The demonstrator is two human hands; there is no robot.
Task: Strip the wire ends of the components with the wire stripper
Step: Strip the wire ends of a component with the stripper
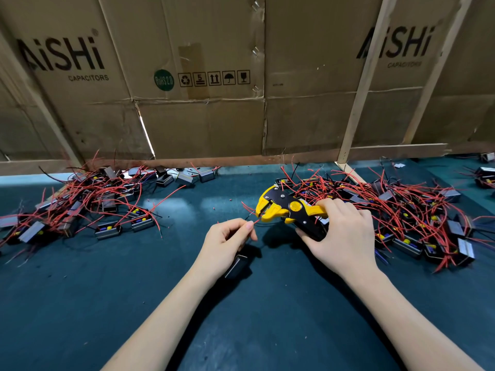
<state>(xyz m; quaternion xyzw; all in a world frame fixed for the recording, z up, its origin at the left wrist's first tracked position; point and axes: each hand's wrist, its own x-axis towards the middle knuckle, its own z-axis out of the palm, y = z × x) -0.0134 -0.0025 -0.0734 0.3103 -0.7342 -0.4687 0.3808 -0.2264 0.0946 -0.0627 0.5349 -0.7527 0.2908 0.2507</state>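
Your right hand (345,231) grips the handles of the yellow-and-black wire stripper (289,210), fingers curled round them, its head pointing left above the dark green mat (80,303). Your left hand (227,242) pinches a thin red wire (256,221) between thumb and fingertip, its end at the stripper's mouth. The wire's component (237,266) hangs below that hand. Piles of red-wired components lie at the left (88,207) and at the right (401,210), before a cardboard wall (201,124)

Dark green mat (80,303) covers bench. Flattened cardboard cartons (203,76) printed "AiSHi CAPACITORS" form back wall, braced by pale wooden battens (367,84). Green RoHS 2.0 sticker (164,80) on centre carton.
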